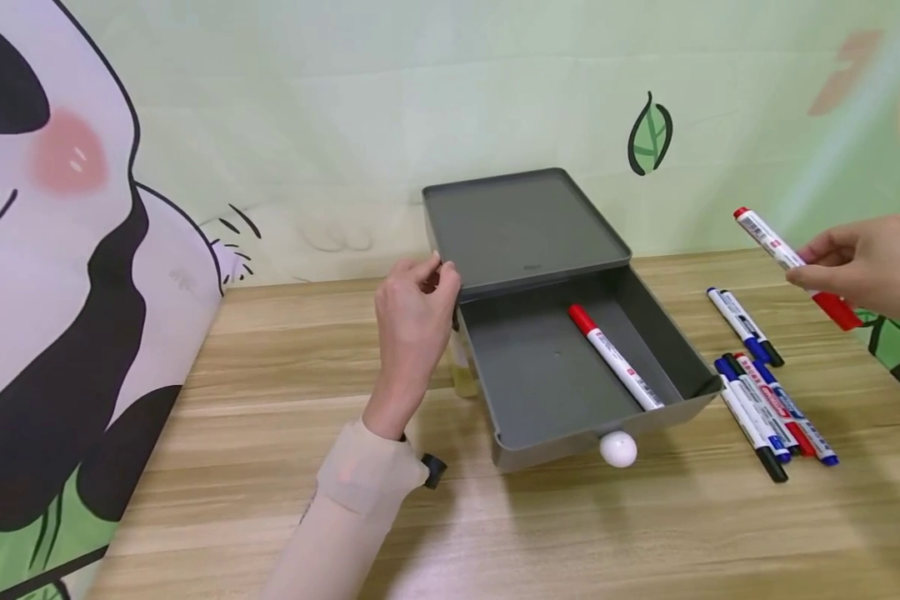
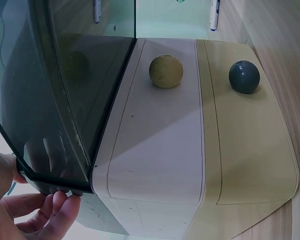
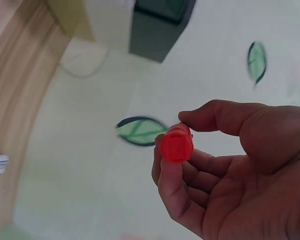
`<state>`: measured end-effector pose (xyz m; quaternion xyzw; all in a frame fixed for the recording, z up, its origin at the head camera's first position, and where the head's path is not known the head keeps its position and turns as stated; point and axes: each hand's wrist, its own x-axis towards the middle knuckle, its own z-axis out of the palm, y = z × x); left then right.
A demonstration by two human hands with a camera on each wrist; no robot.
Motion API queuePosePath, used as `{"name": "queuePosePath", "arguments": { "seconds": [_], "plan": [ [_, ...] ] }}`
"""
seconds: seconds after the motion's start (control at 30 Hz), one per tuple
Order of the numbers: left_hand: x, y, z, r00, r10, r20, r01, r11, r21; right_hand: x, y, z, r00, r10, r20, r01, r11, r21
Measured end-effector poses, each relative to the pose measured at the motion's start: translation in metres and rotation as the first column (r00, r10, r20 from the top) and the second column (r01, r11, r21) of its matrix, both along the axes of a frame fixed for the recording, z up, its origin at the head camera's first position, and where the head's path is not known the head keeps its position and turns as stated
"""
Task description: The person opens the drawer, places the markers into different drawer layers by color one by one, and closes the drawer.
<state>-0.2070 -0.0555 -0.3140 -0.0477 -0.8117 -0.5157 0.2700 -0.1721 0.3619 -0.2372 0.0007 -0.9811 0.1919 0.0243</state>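
In the head view my left hand [image 1: 420, 321] holds the left side of a grey desktop drawer unit [image 1: 525, 225], near the front corner of its top. The left wrist view shows the fingers [image 2: 62, 215] curled against the unit's edge. Its grey drawer [image 1: 532, 367], with a white round knob [image 1: 618, 449], is pulled out. A red-capped whiteboard marker [image 1: 615, 367] lies inside, slanting toward the front right. Off to the right, my right hand [image 1: 870, 262] pinches another red whiteboard marker [image 1: 768, 239] above the table. In the right wrist view that marker's red end [image 3: 177, 145] faces the camera.
Several blue, black and red markers [image 1: 776, 408] lie on the wooden table [image 1: 270, 417] right of the drawer, with a smaller group [image 1: 742, 325] behind. Beneath the grey drawer are a white drawer [image 2: 155, 135] and a yellow drawer [image 2: 250, 145], both closed. A printed backdrop [image 1: 330, 125] stands behind.
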Motion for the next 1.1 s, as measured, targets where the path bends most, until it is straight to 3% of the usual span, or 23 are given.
{"name": "queuePosePath", "arguments": {
  "seconds": [0.23,0.57,0.67,0.83,1.1],
  "plan": [
    [0.001,-0.002,0.0,1.0,0.017,0.003,-0.017,1.0,-0.004,0.016,-0.032,0.018,0.997,0.054,-0.056,-0.051,0.998,0.041],
    [0.001,0.002,0.001,1.0,-0.008,-0.003,0.008,1.0,-0.001,0.038,-0.071,0.037,0.988,0.134,-0.081,-0.127,0.988,0.083],
    [0.001,0.002,0.002,1.0,-0.009,-0.004,0.009,1.0,-0.002,0.039,-0.079,0.04,0.984,0.165,-0.072,-0.158,0.983,0.09],
    [0.002,0.001,0.001,1.0,-0.01,-0.002,0.01,1.0,0.002,0.039,-0.091,0.046,0.981,0.195,0.012,-0.195,0.98,0.022],
    [0.001,0.0,0.0,1.0,-0.006,0.0,0.006,1.0,0.006,0.033,-0.106,0.049,0.973,0.209,0.1,-0.207,0.978,-0.029]
  ]
}}
